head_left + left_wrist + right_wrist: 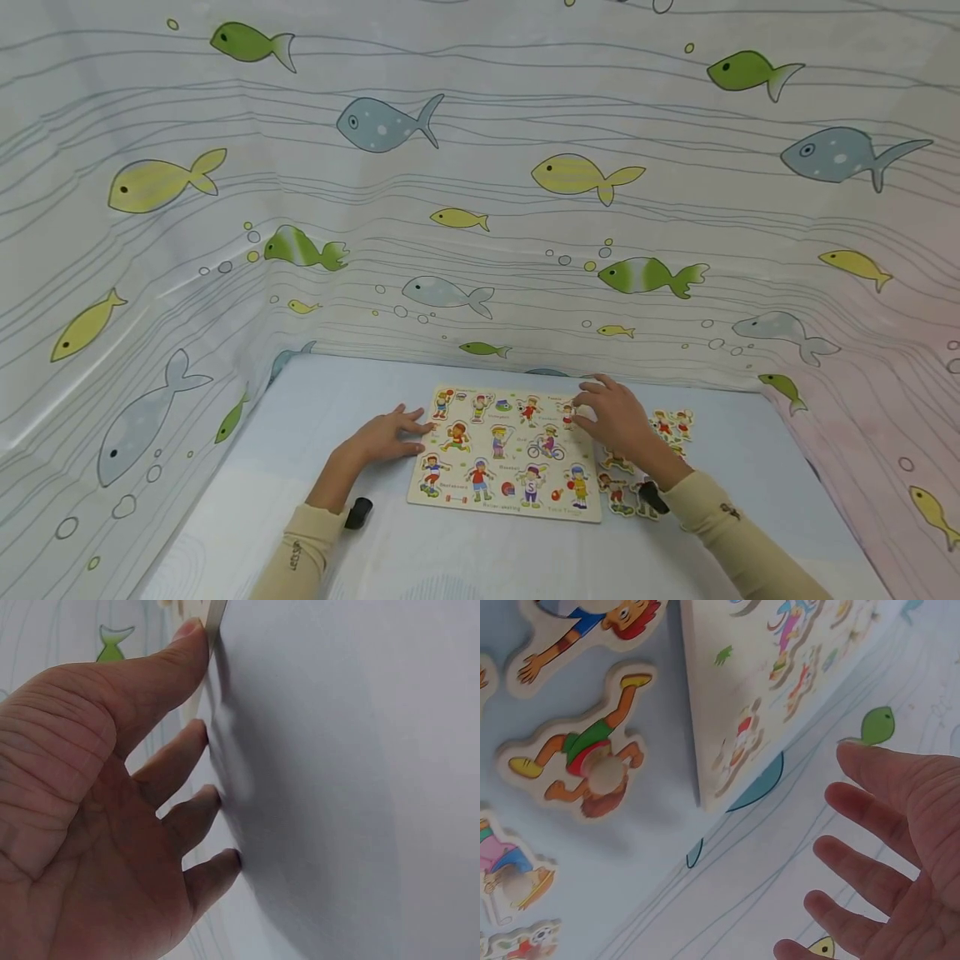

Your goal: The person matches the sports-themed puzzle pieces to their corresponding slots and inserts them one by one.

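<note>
A cream wooden puzzle board [510, 454] printed with sporty cartoon children lies on the table. At its left edge, my left hand [387, 435] rests with the fingers spread. In the left wrist view, the thumb [191, 645] touches the board's side. Over the board's upper right corner hovers my right hand [618, 417], its fingers apart and nothing between them. The right wrist view shows wooden figure pieces with knobs, one in green shorts [592, 746], beside the board [712, 705]. In the head view, part of the loose pieces is hidden beneath the right forearm.
Loose figure pieces [617, 493] lie in a group along the board's right side. The pale table [315, 392] meets a fish-patterned cloth wall [517, 250] at the back and both sides. Black wrist devices [359, 512] sit at both cuffs.
</note>
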